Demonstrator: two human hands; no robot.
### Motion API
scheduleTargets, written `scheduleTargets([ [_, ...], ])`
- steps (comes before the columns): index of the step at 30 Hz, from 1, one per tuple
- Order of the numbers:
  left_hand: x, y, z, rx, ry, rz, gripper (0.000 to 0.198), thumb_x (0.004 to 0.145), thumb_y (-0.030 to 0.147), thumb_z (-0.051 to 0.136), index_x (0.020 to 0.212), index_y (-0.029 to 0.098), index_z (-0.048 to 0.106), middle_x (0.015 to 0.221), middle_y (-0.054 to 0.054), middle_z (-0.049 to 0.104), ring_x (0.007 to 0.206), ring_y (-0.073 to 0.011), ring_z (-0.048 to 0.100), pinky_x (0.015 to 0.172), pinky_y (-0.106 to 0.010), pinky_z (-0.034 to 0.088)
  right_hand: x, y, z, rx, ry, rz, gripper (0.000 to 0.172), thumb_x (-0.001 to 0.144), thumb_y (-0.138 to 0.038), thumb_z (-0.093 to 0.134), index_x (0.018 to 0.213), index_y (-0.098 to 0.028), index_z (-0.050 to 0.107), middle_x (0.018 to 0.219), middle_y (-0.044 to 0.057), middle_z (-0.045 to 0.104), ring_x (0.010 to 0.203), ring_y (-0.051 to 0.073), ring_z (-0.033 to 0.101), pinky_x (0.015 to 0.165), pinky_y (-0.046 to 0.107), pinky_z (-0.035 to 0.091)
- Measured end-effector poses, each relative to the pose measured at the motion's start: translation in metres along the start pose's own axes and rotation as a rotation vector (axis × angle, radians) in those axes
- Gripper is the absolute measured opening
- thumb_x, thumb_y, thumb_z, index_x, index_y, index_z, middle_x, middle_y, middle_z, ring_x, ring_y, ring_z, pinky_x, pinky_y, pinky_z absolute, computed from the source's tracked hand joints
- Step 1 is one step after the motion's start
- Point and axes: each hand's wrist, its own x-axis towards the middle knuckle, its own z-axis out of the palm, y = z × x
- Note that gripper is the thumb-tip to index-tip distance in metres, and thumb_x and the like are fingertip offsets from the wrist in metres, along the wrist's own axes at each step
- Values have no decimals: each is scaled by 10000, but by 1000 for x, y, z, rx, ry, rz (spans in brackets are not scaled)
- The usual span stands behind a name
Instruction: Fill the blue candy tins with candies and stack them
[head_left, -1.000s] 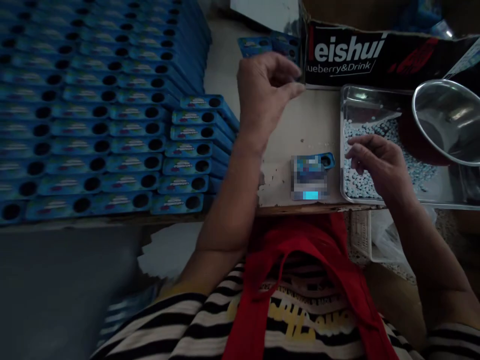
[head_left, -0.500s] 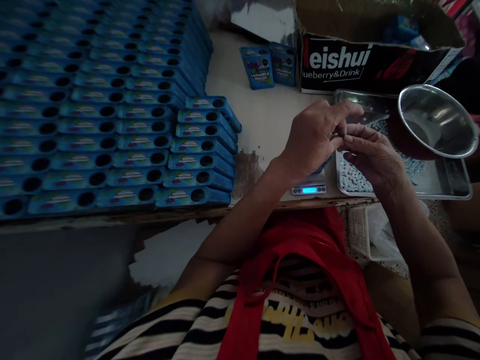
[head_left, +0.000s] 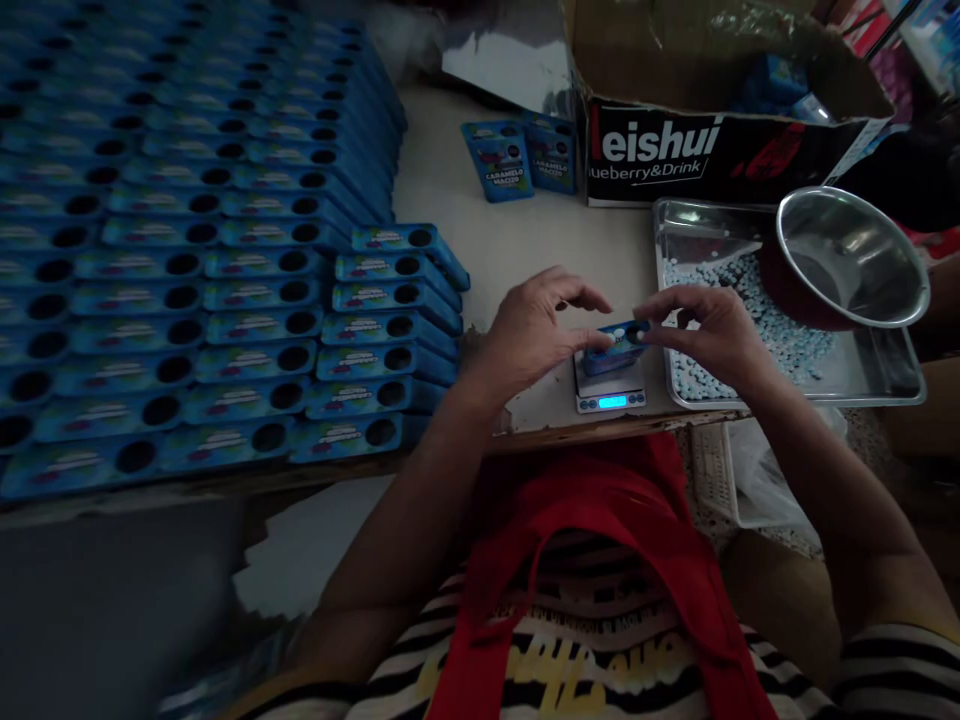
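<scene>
A small blue box (head_left: 616,345) with a round hole rests on a little digital scale (head_left: 609,390) whose display glows blue. My left hand (head_left: 536,330) curls round the box's left end, thumb and fingers closed on it. My right hand (head_left: 701,330) pinches at the box's right end by the hole; whether a candy is in its fingertips is too small to tell. Just right of the scale, a metal tray (head_left: 870,385) holds several pale blue candies (head_left: 780,330).
Rows of stacked blue boxes (head_left: 187,270) fill the table's left side. Two blue packets (head_left: 517,155) stand at the back beside a cardboard carton (head_left: 697,140). A steel bowl (head_left: 851,255) sits over the tray. The table edge (head_left: 525,435) is chipped.
My left hand came down from the back of the table to the scale. Both hands, which met above the tray half a second ago, now sit at the two ends of the box.
</scene>
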Motion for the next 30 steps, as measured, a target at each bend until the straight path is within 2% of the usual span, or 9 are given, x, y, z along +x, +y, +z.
scheduleTargets([
  [4,8,-10,14,-21,-60,-43,185,764,205,949,930,249,879,1014,-35,792,1026,-245,741,946,-373,607,-6,18,-12,-67,119,-3,195,890,-329,848,1064,-251,886,1029,47,843,922,234,746,823,371,583],
  [7,19,-11,22,-51,-129,-12,128,776,222,940,894,244,894,971,-39,787,969,-232,735,902,-354,592,-22,45,-38,-355,140,54,240,970,-344,790,1166,-224,861,1123,96,831,1012,284,752,931,435,586],
  [10,28,-8,31,-68,-193,63,103,778,216,935,866,252,897,977,-40,792,947,-225,741,901,-352,590,-45,70,-56,-788,-74,146,545,963,-407,834,1459,-195,753,1367,197,768,1232,399,687,1034,520,561],
  [12,29,-4,34,-60,-213,98,105,777,208,936,856,263,893,1003,-37,797,974,-233,750,941,-367,597,-56,79,-55,-981,-246,177,668,983,-436,817,1584,-192,659,1469,236,709,1328,450,618,1064,542,543],
  [16,21,2,28,-17,-172,112,190,786,217,947,955,288,898,1071,-32,806,1042,-251,757,992,-378,601,-56,85,-43,-1122,-317,232,435,1032,-236,648,1446,-129,727,1376,252,730,1240,422,668,959,457,536],
  [19,9,2,12,30,-81,64,219,823,260,943,1030,313,895,1081,-28,810,1044,-256,758,966,-365,604,-46,92,-49,-1008,-261,290,341,974,-169,648,1275,-143,807,1257,200,796,1053,339,742,843,395,511],
  [23,-6,-6,-4,74,-12,24,160,857,358,932,1008,334,885,1084,-29,821,1051,-272,764,955,-365,602,-38,104,-76,-662,-89,357,215,868,-286,781,1036,-185,870,886,77,816,838,258,735,752,344,482],
  [26,-14,-12,-6,89,-31,-13,138,875,402,905,991,330,882,1069,-29,828,1049,-286,769,932,-369,605,-40,107,-89,-361,-88,453,303,804,-401,829,1005,-179,871,677,16,727,640,196,651,629,306,441],
  [30,-24,-9,-7,52,7,-14,162,917,462,875,1025,341,872,1106,-38,829,1061,-298,772,917,-397,629,-46,102,-90,-137,-60,503,376,733,-464,921,941,-164,832,599,-26,624,551,127,516,543,257,342],
])
